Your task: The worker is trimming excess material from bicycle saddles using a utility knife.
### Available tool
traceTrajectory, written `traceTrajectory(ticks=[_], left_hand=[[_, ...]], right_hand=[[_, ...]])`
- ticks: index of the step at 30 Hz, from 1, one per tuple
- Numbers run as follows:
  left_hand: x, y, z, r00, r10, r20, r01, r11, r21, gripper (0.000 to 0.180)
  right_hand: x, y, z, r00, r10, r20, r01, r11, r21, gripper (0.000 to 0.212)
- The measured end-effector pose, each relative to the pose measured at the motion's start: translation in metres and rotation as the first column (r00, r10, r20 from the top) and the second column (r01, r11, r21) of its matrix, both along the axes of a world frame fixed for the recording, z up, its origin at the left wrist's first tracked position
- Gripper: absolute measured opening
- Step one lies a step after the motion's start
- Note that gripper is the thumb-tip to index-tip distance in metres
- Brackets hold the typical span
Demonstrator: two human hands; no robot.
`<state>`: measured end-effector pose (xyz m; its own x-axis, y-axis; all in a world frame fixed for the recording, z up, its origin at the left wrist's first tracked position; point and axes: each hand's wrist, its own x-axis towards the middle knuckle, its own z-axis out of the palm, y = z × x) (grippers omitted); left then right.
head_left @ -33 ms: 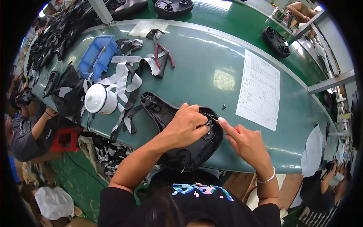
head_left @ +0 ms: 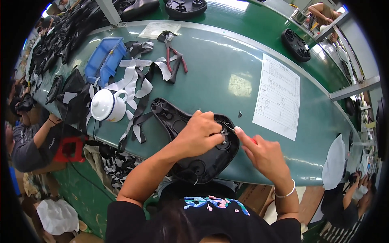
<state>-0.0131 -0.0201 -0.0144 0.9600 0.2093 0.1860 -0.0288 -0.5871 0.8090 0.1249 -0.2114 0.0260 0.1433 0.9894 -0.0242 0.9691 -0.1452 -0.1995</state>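
A black bicycle saddle (head_left: pixel 198 168) lies underside up at the near edge of the table, its narrow nose toward the far left. My left hand (head_left: pixel 198 135) rests over its middle, fingers closed and pinched by the inner rim; what they pinch is hidden. My right hand (head_left: pixel 261 152) is closed round a thin metal tool with a red handle (head_left: pixel 254 140). The tool's slim tip reaches over the saddle's right rim, close to my left fingertips. Its exact kind cannot be made out. A small dark scrap (head_left: pixel 240 114) sits on the table just beyond the saddle.
Left of the saddle are a white lidded mug (head_left: pixel 107 106), black and white strips (head_left: pixel 131 81) and a blue bin (head_left: pixel 104 58). Red-handled pliers (head_left: pixel 174 60) lie farther back. A printed sheet (head_left: pixel 277 95) is at right. Another person (head_left: pixel 34 141) works at far left.
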Motion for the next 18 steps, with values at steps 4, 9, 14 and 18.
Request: traceTrajectory(ticks=[4,9,14,18], left_hand=[[-0.007,0.016,0.010,0.987,0.155,-0.046,-0.148,0.751,-0.643,0.021],[-0.011,0.011,0.012,0.941,0.323,0.102,0.053,0.159,-0.986,0.024],[0.005,0.002,0.028,0.944,0.321,0.074,-0.327,0.941,0.089,0.024],[0.018,0.012,0.012,0.979,0.200,0.027,-0.189,0.862,0.471,0.022]], right_hand=[[-0.033,-0.042,-0.015,0.984,-0.177,-0.019,0.176,0.984,-0.007,0.061],[-0.070,-0.043,-0.004,0.885,-0.420,-0.200,0.417,0.907,-0.061,0.061],[-0.039,-0.022,-0.013,0.928,-0.333,-0.164,0.347,0.936,0.064,0.059],[-0.030,-0.013,-0.023,0.935,-0.297,-0.194,0.321,0.941,0.105,0.060]])
